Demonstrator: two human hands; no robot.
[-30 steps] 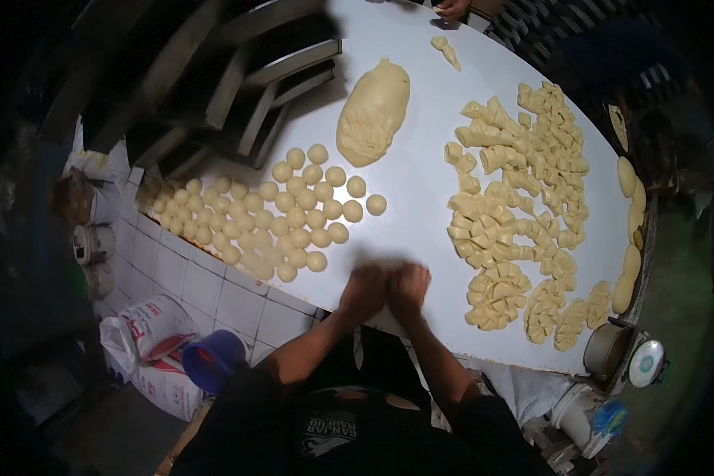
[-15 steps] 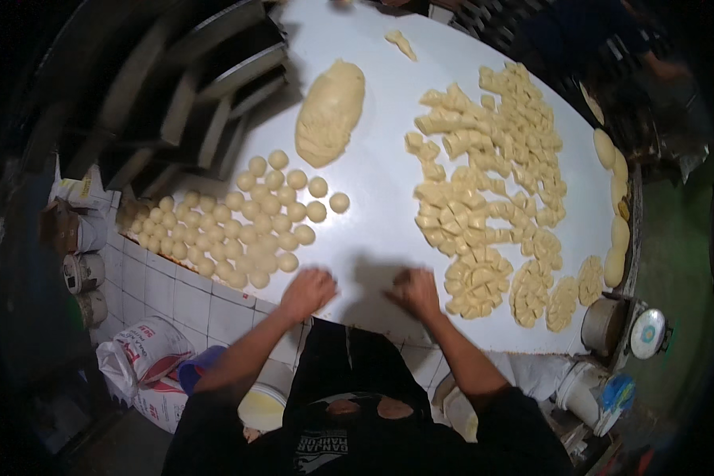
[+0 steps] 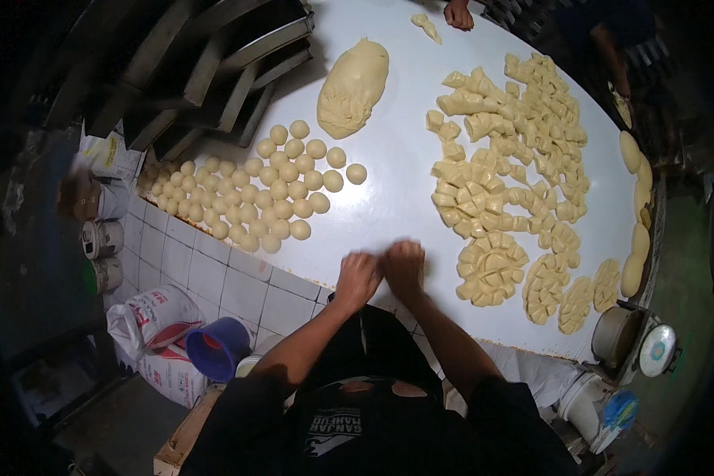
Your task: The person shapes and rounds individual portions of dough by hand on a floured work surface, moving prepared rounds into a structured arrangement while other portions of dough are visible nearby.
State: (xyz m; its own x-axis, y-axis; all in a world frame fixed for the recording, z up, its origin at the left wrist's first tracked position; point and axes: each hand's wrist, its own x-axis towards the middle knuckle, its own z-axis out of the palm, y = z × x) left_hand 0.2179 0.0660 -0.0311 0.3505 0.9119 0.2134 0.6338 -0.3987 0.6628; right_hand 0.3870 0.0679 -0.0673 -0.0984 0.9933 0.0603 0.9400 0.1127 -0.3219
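Both hands, left (image 3: pixel 357 278) and right (image 3: pixel 404 266), press palms-down on the white table (image 3: pixel 389 198); contents unclear.

Left hand (image 3: pixel 357 276): palm down, fingers curled, pressed low, touching the right hand.
Right hand (image 3: pixel 404 266): palm down, fingers curled, just beside the left.
Forearms: bare, rising from the lower edge, converging towards the hands.
Elbows: bent, spread apart.

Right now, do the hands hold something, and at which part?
It cannot be told. The left hand and right hand press palm-down, side by side, on the white table; anything under them is hidden.
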